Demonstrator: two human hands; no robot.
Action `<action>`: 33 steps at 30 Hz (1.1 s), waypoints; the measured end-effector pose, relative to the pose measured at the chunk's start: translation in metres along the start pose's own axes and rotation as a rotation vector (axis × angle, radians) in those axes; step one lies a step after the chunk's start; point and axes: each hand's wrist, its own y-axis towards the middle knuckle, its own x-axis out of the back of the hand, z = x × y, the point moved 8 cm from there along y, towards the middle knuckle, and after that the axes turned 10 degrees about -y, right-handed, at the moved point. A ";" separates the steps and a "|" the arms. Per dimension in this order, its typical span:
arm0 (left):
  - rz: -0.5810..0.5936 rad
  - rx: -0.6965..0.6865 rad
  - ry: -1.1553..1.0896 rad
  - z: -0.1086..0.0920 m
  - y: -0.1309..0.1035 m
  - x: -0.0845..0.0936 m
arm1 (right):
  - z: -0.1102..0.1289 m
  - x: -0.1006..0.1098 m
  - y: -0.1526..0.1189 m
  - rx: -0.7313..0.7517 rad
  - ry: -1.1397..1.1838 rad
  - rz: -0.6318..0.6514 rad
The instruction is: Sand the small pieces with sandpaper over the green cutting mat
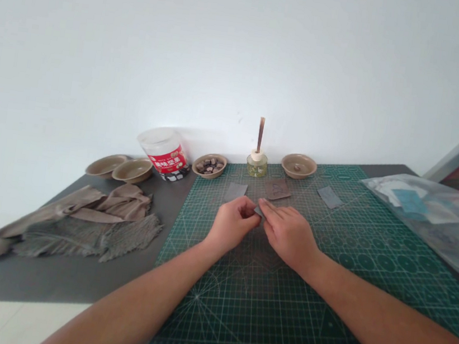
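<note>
Over the middle of the green cutting mat (235, 319), my left hand (235, 222) and my right hand (289, 233) meet at a small grey piece (258, 212). My left fingers are curled and pinch its left side. The fingers of my right hand lie close together against its other side, hiding part of it. Just beyond the hands are a grey rectangle (236, 192) and a brown square (278, 189), both flat on the mat. Another grey rectangle (330, 197) lies to the right.
Along the wall stand two bowls (132, 170), a red-labelled tub (166, 155), a bowl of brown pieces (209, 166), a reed diffuser (257, 163) and another bowl (298, 166). Crumpled cloths (91, 227) lie left, a plastic bag (439, 216) right.
</note>
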 end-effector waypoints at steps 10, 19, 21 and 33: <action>-0.015 -0.053 -0.037 -0.003 0.001 0.002 | -0.001 -0.001 0.000 -0.046 0.100 0.022; -0.032 -0.052 -0.041 -0.003 0.002 0.002 | -0.048 -0.019 -0.003 -0.487 0.559 0.098; -0.020 -0.061 -0.028 -0.004 0.002 0.001 | -0.039 -0.008 0.000 -0.370 0.436 0.036; -0.018 -0.105 0.058 -0.010 0.001 0.000 | -0.010 0.001 0.001 -0.080 0.140 0.015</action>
